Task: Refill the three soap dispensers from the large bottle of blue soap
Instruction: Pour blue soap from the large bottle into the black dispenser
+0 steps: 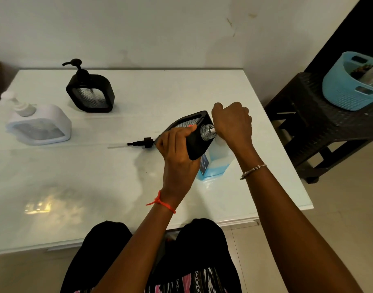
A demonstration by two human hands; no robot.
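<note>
My left hand [176, 148] grips a black square soap dispenser [199, 142], tilted on its side with its open clear neck [207, 132] facing right. My right hand [232, 121] is closed over the pump top of the large clear bottle of blue soap [217, 163], whose white nozzle touches the dispenser's neck. The bottle stands on the white table [118, 187] and holds blue liquid in its lower part. The black pump [142, 143] removed from the dispenser lies on the table left of my left hand. A second black dispenser [90, 93] and a white dispenser [39, 123] stand further left with their pumps on.
A dark wicker side table [321, 123] stands right of the white table and carries a light blue basket [348, 87]. A wall runs behind the table. My lap sits at the table's near edge.
</note>
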